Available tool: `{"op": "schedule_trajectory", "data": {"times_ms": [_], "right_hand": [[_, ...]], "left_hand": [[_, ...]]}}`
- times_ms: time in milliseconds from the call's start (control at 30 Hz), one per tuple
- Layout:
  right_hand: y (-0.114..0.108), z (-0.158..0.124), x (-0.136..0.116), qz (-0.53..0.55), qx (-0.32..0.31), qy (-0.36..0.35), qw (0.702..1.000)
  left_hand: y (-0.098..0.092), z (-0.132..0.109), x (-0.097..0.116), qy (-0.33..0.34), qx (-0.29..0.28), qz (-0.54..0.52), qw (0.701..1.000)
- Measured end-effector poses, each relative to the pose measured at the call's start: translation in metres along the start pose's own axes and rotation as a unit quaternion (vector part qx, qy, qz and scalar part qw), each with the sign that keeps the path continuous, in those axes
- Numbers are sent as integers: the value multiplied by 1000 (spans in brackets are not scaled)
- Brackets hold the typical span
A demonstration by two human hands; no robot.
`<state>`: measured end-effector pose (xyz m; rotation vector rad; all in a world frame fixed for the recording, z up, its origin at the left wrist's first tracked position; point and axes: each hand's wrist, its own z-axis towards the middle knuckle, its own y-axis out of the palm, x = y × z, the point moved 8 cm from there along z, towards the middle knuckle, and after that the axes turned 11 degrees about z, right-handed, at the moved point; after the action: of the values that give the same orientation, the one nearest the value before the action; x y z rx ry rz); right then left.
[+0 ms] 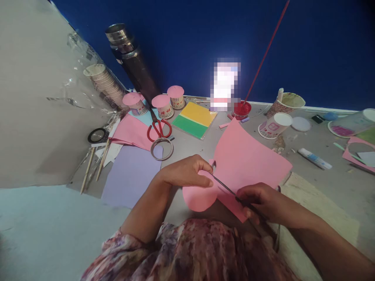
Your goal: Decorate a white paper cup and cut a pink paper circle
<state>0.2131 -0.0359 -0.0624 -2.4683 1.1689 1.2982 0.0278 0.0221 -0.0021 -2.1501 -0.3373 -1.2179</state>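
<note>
My left hand [195, 171] pinches a rounded piece of pink paper [199, 198] between thumb and fingers. Closed around the handles of a pair of scissors [227, 189] is my right hand [263, 203]. The dark blades reach toward my left fingertips, lying along the edge between the rounded piece and a large pink sheet [249, 156]. Whether a strip still joins the two pieces I cannot tell. My right palm and fingers hide most of the scissor handles.
Left of my hands lie a lilac sheet [131, 175], red-handled scissors [159, 130] and a metal ring [162, 149]. Behind stand pink-topped paper cups [162, 107], a black flask [137, 66] and a yellow-green packet [195, 120]. A decorated cup [274, 125] and a white tube [315, 158] are at right.
</note>
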Motion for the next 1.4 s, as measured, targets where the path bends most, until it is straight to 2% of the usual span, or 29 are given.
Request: {"op": "schedule_trajectory", "data": {"times_ms": [367, 567, 767, 1000, 1400], "right_hand": [[-5, 1, 3, -21, -1, -11, 1000], [-10, 1, -2, 66, 19, -27, 997], [-12, 1, -10, 117, 33, -59, 991], [-11, 2, -9, 117, 41, -49, 991], [-9, 3, -10, 93, 41, -35, 994]], "left_hand": [[-1, 1, 0, 0, 9, -1, 1000], [-17, -4, -10, -36, 99, -104, 989], [-18, -6, -21, -67, 167, -208, 961], [-15, -3, -17, -85, 165, -252, 950], [-13, -6, -18, -74, 142, -210, 964]]}}
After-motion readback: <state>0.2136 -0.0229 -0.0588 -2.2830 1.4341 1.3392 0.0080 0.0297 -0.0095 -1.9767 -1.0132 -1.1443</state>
